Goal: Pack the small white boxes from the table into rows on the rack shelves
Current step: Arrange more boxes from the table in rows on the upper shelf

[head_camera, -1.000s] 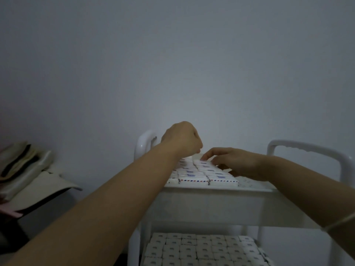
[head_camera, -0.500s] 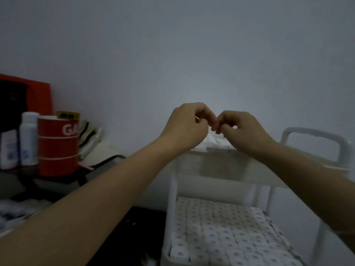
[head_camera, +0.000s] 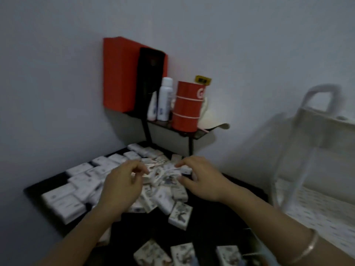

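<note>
Here, the left hand [head_camera: 123,187] and right hand [head_camera: 203,181] are hovering over a heap of small white boxes [head_camera: 163,196] on the dark worktop [head_camera: 211,227].
A blurred white rack [head_camera: 326,131] is standing just beside the worktop on the right, its lower shelf [head_camera: 317,208] showing blurred rows of boxes. Behind, a red box [head_camera: 119,73] and a red can [head_camera: 187,108] are sitting on a small black shelf [head_camera: 192,133]. The hands are hanging near each other, not touching, fingers curled over the heap; blur is hiding whether either is gripping a box. A white bottle [head_camera: 165,98] is standing between red box and can, and a bracelet [head_camera: 309,246] is circling the right wrist.
</note>
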`<state>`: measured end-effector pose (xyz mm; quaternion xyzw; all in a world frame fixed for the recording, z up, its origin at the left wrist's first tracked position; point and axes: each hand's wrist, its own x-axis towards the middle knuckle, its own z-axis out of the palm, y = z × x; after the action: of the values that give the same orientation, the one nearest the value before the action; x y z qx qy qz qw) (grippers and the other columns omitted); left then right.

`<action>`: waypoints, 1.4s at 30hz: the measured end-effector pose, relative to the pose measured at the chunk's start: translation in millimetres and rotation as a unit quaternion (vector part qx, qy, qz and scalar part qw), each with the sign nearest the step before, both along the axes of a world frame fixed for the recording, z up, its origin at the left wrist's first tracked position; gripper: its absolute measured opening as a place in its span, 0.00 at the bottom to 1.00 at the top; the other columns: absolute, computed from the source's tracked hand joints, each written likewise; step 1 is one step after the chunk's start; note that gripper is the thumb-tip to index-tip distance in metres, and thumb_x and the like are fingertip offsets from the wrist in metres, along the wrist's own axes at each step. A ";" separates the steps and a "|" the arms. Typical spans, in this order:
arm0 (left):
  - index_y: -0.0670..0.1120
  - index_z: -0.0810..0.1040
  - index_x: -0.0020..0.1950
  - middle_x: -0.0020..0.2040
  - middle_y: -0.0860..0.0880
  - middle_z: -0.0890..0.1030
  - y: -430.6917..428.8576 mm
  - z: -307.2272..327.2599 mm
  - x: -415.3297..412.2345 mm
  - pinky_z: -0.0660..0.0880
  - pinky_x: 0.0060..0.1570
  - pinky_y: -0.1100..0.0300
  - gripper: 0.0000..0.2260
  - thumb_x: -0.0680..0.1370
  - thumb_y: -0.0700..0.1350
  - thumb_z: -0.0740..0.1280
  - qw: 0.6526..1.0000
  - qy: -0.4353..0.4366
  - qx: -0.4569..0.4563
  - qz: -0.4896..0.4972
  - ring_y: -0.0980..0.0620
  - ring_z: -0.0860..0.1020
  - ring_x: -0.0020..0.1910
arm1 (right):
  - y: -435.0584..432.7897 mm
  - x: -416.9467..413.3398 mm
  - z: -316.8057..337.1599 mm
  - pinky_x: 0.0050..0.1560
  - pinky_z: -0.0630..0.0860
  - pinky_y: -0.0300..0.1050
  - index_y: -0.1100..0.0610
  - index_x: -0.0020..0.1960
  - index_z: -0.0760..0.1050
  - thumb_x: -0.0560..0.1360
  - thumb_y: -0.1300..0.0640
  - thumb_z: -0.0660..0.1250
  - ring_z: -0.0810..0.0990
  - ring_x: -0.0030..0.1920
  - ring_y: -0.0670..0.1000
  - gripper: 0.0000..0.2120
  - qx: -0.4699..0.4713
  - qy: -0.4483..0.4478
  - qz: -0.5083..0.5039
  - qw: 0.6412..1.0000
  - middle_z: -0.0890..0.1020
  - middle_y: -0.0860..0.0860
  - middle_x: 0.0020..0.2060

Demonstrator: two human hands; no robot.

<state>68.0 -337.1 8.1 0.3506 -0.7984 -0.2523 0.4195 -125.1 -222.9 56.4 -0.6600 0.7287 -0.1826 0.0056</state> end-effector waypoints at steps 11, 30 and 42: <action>0.55 0.53 0.78 0.80 0.46 0.48 -40.5 -84.4 64.0 0.36 0.73 0.41 0.26 0.81 0.59 0.44 0.938 -0.249 0.046 0.238 0.46 0.43 0.78 | -186.4 65.4 -47.9 0.72 0.42 0.67 0.35 0.74 0.59 0.72 0.24 0.47 0.43 0.78 0.54 0.33 0.161 0.106 0.035 0.981 0.51 0.45 0.79; 0.57 0.55 0.77 0.80 0.50 0.51 41.6 -94.6 13.9 0.40 0.75 0.42 0.23 0.82 0.55 0.49 0.964 -0.159 0.101 0.188 0.51 0.43 0.78 | -79.3 25.4 -84.1 0.68 0.58 0.60 0.34 0.74 0.57 0.75 0.28 0.49 0.53 0.77 0.51 0.29 0.148 0.118 0.017 0.982 0.52 0.41 0.78; 0.53 0.58 0.75 0.80 0.48 0.48 120.5 -93.7 -19.8 0.34 0.74 0.44 0.22 0.82 0.55 0.51 0.976 -0.125 0.093 0.154 0.50 0.39 0.78 | 25.0 2.3 -90.7 0.74 0.57 0.52 0.36 0.75 0.57 0.77 0.31 0.51 0.52 0.77 0.49 0.28 0.115 0.096 -0.029 0.988 0.51 0.41 0.78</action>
<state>48.2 -216.6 -85.6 0.5356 -0.7542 -0.2114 0.3157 -122.8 -197.9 -34.2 -0.6477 0.7611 -0.0332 0.0065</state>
